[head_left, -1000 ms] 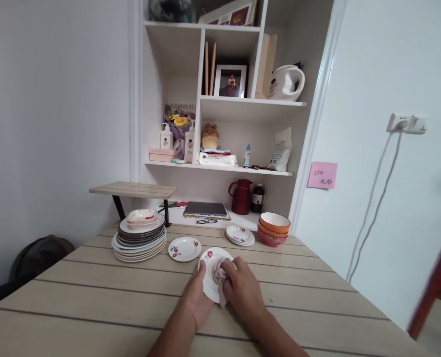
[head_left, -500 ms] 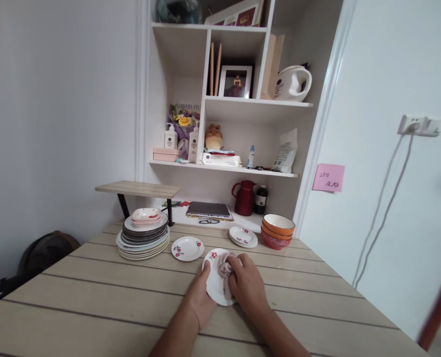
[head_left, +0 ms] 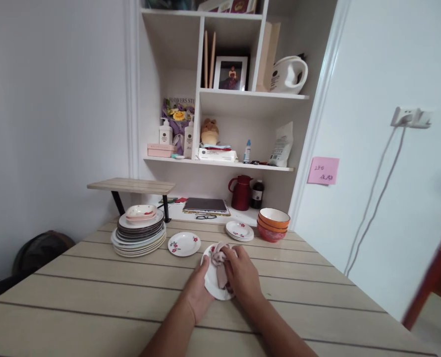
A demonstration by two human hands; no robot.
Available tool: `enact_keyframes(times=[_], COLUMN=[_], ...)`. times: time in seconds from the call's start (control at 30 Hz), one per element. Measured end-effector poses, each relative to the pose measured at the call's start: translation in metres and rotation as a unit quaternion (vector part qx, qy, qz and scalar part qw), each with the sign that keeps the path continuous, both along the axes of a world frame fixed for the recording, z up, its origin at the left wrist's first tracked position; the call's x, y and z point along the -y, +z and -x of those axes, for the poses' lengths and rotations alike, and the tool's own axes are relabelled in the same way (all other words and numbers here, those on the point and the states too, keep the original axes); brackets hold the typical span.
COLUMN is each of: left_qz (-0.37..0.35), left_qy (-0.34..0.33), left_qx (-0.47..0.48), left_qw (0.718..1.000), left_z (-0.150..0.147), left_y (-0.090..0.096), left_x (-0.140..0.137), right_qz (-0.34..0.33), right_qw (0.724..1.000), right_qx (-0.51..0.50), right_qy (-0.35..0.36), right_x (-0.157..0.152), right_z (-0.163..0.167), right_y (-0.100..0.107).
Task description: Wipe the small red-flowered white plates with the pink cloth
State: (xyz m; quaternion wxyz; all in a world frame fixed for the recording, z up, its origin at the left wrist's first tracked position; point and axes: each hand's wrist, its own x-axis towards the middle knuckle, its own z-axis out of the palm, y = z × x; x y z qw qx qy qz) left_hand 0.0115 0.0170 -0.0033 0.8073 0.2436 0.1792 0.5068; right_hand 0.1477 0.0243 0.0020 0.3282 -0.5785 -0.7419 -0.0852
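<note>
My left hand [head_left: 198,290] grips a small white plate [head_left: 212,281] by its left edge, thumb on the rim. The plate is tilted and has red flowers near its far edge. My right hand [head_left: 245,275] is closed on a pale pink cloth [head_left: 221,272] and presses it against the plate's face. Beyond them a similar flowered plate [head_left: 184,244] lies singly on the table. A short stack of small flowered plates [head_left: 240,231] stands farther right. The right hand covers part of the held plate.
At the left stands a tall stack of plates [head_left: 138,243], topped by small dishes [head_left: 141,212], beside a raised wooden stand [head_left: 131,186]. Orange and red bowls [head_left: 273,225] are stacked at the right. Behind are glasses [head_left: 206,216], a laptop [head_left: 205,204] and a red jug [head_left: 241,193].
My right hand and the cloth have shifted toward the plate's far edge, over part of its flowers. The whole view has moved slightly. The left hand keeps its grip.
</note>
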Motion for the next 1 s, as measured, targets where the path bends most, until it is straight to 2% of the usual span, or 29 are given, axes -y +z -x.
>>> enact_keyframes(times=[0.1, 0.23, 0.43, 0.57, 0.63, 0.73, 0.87, 1.0], left_qz=[-0.001, -0.003, -0.011, -0.012, 0.006, 0.035, 0.025, 0.003], left_qy=[-0.013, -0.033, 0.004, -0.008, -0.002, 0.000, 0.018, 0.043], left_qx=[0.016, 0.027, -0.004, 0.004, 0.012, 0.010, -0.029, -0.044], left_qw=[1.000, 0.999, 1.000, 1.000, 1.000, 0.999, 0.999, 0.998], left_z=[0.001, 0.004, 0.002, 0.000, 0.000, 0.001, 0.004, 0.006], left_y=[-0.002, -0.002, -0.001, -0.005, -0.006, -0.006, -0.004, -0.001], left_x=[-0.002, -0.003, 0.000, -0.001, -0.002, -0.003, -0.002, 0.001], right_qz=[0.013, 0.038, -0.028, -0.038, -0.018, 0.013, 0.032, 0.025], right_qw=[1.000, 0.999, 0.995, 0.997, 0.999, 0.999, 0.996, 0.979], right_qx=[-0.002, -0.015, -0.044, -0.049, -0.046, -0.032, -0.051, -0.102], right_qy=[-0.009, 0.031, 0.089, 0.043, 0.020, 0.021, 0.072, 0.175], right_x=[0.000, 0.011, 0.016, 0.011, 0.009, 0.012, 0.021, 0.029], right_z=[-0.006, -0.003, 0.009, 0.002, -0.003, -0.002, 0.011, 0.017], right_y=[-0.003, -0.005, -0.001, 0.005, 0.005, 0.003, 0.001, 0.003])
